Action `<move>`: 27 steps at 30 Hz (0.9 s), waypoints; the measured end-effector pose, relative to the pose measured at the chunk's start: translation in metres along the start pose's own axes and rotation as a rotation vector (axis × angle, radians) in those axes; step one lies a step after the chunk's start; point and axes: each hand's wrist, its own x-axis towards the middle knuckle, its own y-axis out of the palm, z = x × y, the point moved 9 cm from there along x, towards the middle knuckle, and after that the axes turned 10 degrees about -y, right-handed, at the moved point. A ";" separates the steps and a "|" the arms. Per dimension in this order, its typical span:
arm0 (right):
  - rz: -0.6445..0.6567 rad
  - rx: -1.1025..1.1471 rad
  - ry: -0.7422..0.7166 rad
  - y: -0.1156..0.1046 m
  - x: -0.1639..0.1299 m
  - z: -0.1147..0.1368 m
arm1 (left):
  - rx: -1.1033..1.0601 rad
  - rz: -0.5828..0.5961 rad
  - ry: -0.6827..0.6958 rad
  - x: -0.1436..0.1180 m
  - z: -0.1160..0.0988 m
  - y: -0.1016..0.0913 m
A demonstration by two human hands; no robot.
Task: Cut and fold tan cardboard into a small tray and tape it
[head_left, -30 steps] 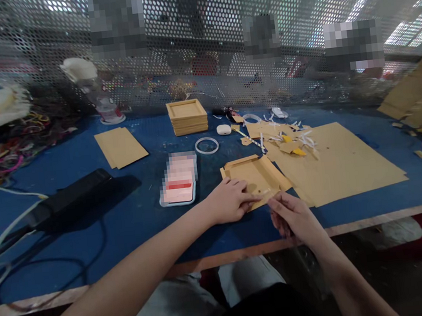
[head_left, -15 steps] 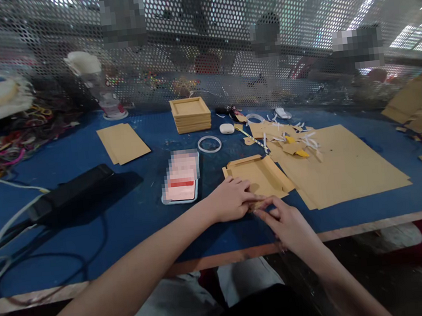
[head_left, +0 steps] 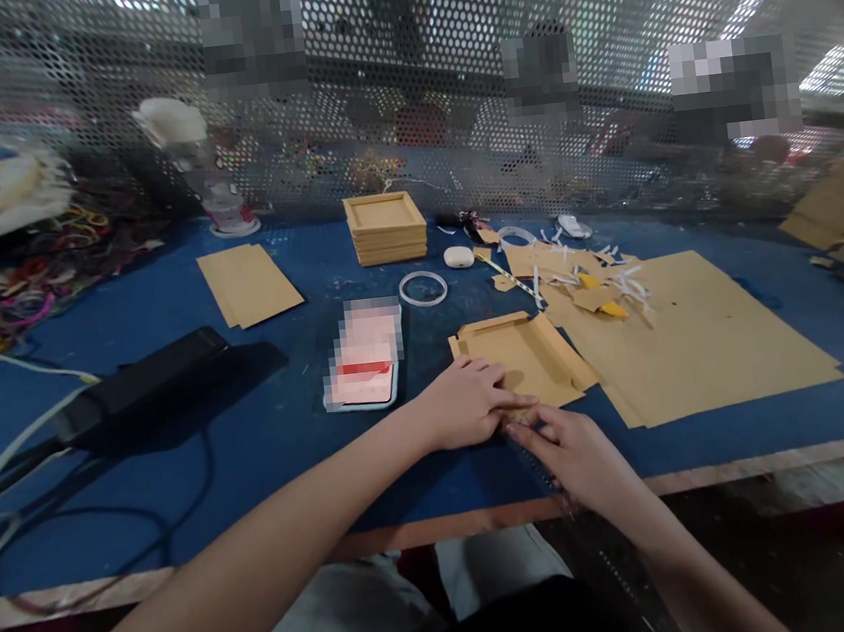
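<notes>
While the left hand (head_left: 465,404) is lying flat on the near edge of the folded cardboard piece (head_left: 521,356), its fingers are pressing down rather than closing on it. The right hand (head_left: 573,453) is meeting it just at that near edge, fingertips pinched together on what appears to be a thin strip or flap; the thing pinched is too small to identify. The cardboard piece is lying on the blue table (head_left: 269,443), close to the front edge, partly overlapping the large brown sheet (head_left: 703,342) to its right.

Risk, as judged: the flap is creasing off-line or tearing if the pressing hand is slipping, since only the near edge is being held.

To the left, a phone (head_left: 364,357) is lying just beside the work, and a black device (head_left: 139,386) with cables is sitting well apart. Farther back, a tape ring (head_left: 423,288), scattered paper scraps (head_left: 592,283), a stack of finished trays (head_left: 386,227) and loose cardboard sheets (head_left: 249,284) are resting before the perforated screen (head_left: 442,73).
</notes>
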 end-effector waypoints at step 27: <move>-0.087 -0.270 0.248 -0.048 -0.015 -0.052 | 0.032 0.028 0.033 -0.002 -0.004 -0.003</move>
